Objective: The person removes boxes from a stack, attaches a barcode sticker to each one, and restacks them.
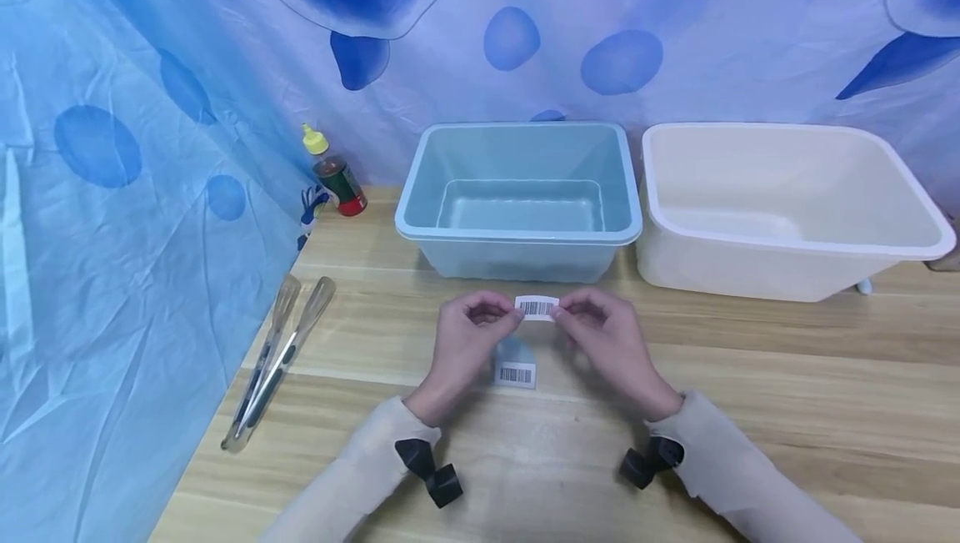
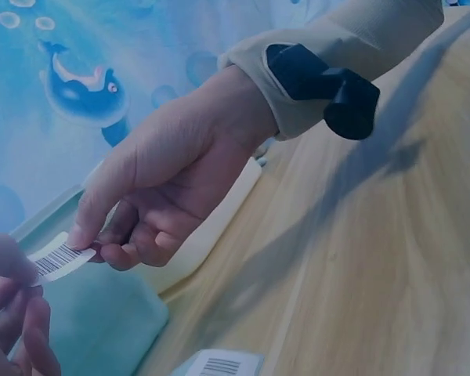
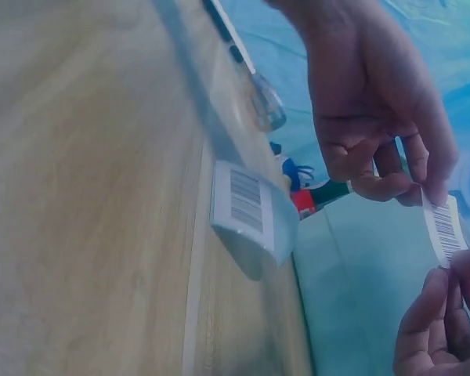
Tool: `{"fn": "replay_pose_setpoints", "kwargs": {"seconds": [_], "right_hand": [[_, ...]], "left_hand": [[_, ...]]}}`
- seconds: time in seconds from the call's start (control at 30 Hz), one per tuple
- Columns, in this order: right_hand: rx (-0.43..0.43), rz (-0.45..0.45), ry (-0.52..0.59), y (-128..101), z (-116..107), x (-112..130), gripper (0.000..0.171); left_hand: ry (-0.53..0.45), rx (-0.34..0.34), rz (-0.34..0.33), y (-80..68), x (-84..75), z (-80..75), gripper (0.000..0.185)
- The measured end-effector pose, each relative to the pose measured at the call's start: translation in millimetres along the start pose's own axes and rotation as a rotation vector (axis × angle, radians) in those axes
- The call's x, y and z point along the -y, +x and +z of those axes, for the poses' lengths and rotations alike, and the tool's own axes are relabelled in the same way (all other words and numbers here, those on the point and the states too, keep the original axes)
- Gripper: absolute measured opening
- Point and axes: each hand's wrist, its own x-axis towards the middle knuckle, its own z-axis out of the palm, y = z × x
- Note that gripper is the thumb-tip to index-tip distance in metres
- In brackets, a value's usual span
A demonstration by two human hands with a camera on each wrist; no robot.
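My left hand (image 1: 471,344) pinches the left end of a white barcode label (image 1: 537,308) between thumb and index finger. At the label's other end, my right hand (image 1: 613,347) holds it the same way. Stretched between both hands, the label is slightly curved in the left wrist view and hangs above the table. Below it lies a pale blue backing sheet (image 1: 513,349) bearing a second barcode label (image 1: 516,374). One end of that sheet curls up off the wood in the right wrist view.
A light blue tub (image 1: 517,258) stands just beyond my hands, with a white tub (image 1: 750,268) to its right. Metal tongs (image 1: 281,359) lie near the table's left edge. A sauce bottle (image 1: 339,180) with a yellow cap stands at the back left, before the blue curtain.
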Motion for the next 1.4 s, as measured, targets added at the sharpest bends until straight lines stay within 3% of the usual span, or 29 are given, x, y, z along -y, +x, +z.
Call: {"fn": "replay_pose_setpoints", "kwargs": {"seconds": [0.23, 0.53, 1.0, 1.4], "right_hand": [[-0.034, -0.097, -0.058, 11.8, 6.5, -0.5, 0.014], [-0.018, -0.182, -0.144, 23.3, 12.4, 1.5, 0.017], [0.02, -0.17, -0.236, 36.3, 20.4, 0.3, 0.029], [0.034, -0.198, -0.258, 40.3, 21.3, -4.2, 0.033]], "left_hand": [[0.01, -0.076, 0.009, 12.6, 1.3, -4.4, 0.012], [0.044, -0.106, 0.081, 26.7, 8.6, -7.4, 0.011], [0.138, -0.135, 0.066, 36.3, 19.4, -9.2, 0.02], [0.108, -0.131, 0.036, 40.1, 25.1, -10.4, 0.025]]}}
